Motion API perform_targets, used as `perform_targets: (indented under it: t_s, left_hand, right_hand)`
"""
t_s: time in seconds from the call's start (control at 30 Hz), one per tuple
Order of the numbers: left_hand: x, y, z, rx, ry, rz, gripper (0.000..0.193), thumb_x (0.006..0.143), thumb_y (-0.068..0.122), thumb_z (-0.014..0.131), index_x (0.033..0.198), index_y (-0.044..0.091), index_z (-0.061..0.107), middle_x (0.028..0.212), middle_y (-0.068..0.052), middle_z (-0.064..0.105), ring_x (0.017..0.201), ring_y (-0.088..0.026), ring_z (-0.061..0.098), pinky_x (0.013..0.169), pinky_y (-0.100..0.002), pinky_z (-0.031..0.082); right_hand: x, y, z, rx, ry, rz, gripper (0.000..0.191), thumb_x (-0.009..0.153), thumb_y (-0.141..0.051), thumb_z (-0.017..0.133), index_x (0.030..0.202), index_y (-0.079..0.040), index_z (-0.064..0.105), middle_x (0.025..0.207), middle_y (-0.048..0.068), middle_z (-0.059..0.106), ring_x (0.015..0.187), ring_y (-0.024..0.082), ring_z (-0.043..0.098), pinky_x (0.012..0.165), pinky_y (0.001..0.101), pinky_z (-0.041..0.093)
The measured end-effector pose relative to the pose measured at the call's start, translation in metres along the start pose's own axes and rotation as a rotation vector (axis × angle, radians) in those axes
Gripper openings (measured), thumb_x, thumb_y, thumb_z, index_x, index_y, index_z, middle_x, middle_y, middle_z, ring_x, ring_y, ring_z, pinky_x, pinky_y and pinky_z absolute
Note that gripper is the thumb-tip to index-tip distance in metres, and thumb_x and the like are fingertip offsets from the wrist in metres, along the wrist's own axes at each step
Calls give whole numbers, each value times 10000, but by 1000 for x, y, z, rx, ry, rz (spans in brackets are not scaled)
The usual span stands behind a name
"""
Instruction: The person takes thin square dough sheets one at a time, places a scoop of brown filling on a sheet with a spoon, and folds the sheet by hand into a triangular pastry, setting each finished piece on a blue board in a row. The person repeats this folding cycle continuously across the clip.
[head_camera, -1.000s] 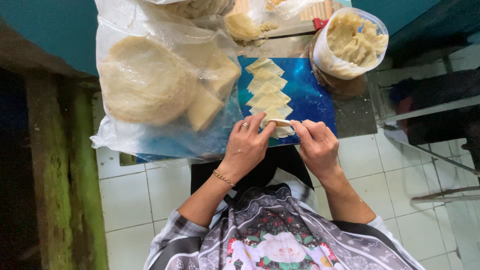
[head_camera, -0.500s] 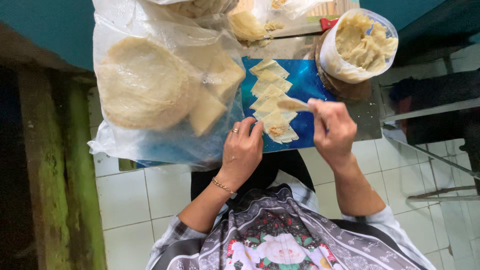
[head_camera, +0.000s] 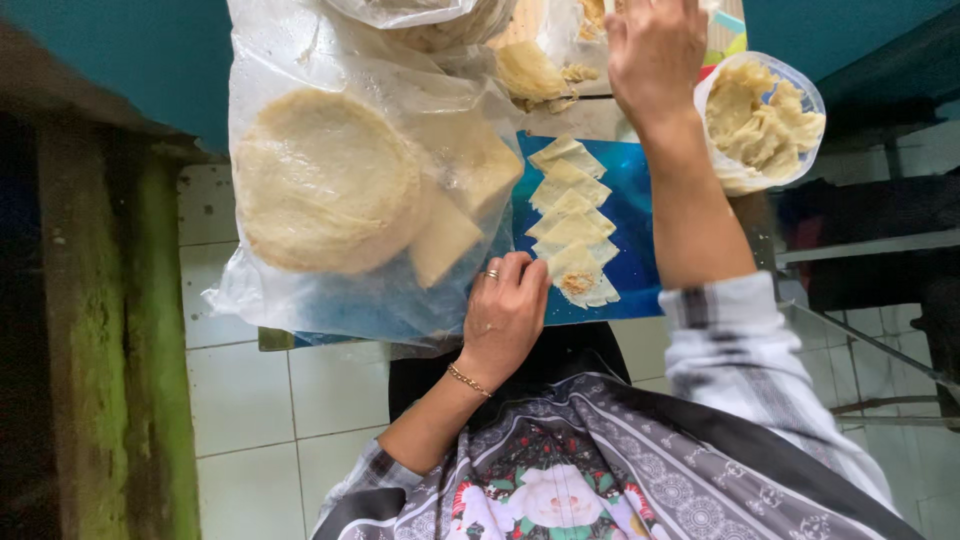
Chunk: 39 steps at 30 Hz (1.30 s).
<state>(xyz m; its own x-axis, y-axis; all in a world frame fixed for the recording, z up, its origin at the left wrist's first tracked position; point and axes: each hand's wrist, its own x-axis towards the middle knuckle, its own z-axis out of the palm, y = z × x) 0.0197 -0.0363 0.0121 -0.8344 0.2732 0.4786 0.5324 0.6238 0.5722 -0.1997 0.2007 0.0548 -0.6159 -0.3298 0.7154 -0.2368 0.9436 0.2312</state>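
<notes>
A clear plastic bag (head_camera: 300, 290) holding a stack of round pale wrappers (head_camera: 325, 180) and cut squares covers the left of the blue board (head_camera: 635, 230). A plastic tub of filling (head_camera: 765, 120) stands at the board's right edge. A row of overlapping dough squares (head_camera: 570, 210) runs down the board (the nearest carries a dab of filling). The left hand (head_camera: 505, 315) rests loosely curled, fingertips just beside that square. The right hand (head_camera: 655, 45) reaches far forward; its grip cannot be told.
</notes>
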Motion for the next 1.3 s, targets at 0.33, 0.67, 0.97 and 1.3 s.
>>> perform_targets:
  t_s: [0.33,0.67,0.97,1.3]
  left_hand:
    - [3,4,-2,22,-33,-33,264,886,175,726,1097,42,641,1015,-104,601,936,-304,600,746,-434,476]
    - [6,8,0,10,-52,-80,202,887,153,739,1056,91,647,1029,-85,643,961,-300,631,782,-450,480]
    - [-1,6,1,-124,-8,-59,238,897,92,728,1127,63,671,1005,-80,707,927,-291,652,794,-418,487]
    - [-8,12,-1,-97,-21,-114,178,897,65,711,1071,59,675,944,-91,700,893,-291,672,763,-424,491]
  right_hand:
    - [-149,-99,-205,471,-554,651,315,785,-262,866,994,-69,730,922,79,672,645,196,656,578,329,512]
    - [-166,-101,-192,775,-506,672,213,880,-136,803,1017,-52,664,906,45,683,662,142,649,605,282,524]
    - [-162,-109,-196,579,-468,687,255,820,-183,861,999,-69,719,847,66,667,614,167,621,573,297,504]
    - [-171,-103,-189,806,-509,788,212,874,-138,814,1005,-41,677,884,42,715,675,126,671,602,271,533]
